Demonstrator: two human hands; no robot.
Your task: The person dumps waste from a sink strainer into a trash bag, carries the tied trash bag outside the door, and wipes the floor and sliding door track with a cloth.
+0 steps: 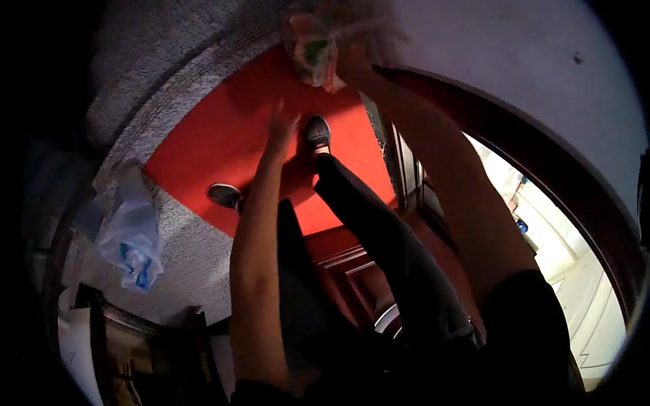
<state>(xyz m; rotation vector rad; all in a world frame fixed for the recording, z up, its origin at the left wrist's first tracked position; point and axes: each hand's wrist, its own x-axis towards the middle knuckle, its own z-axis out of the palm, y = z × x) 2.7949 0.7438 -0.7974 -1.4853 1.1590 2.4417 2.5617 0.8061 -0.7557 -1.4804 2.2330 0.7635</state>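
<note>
My left hand (283,125) hangs above the red mat (217,142), blurred by motion, and its finger positions are hard to make out. At the top, my right hand (359,51) is smeared by motion and dim, right beside a clear plastic bag (313,54) with green and reddish patches. Whether its fingers grip the bag cannot be made out. Below the hands, a dark shoe (317,132) stands on the mat, and the other shoe (225,195) is at its left edge.
A whitish plastic bag (133,237) with something blue in it lies on the grey floor at left. A dark red door (359,287) is behind the legs. At right, a dark frame (542,159) borders a bright tiled room. A dark rack-like piece (145,338) stands at lower left.
</note>
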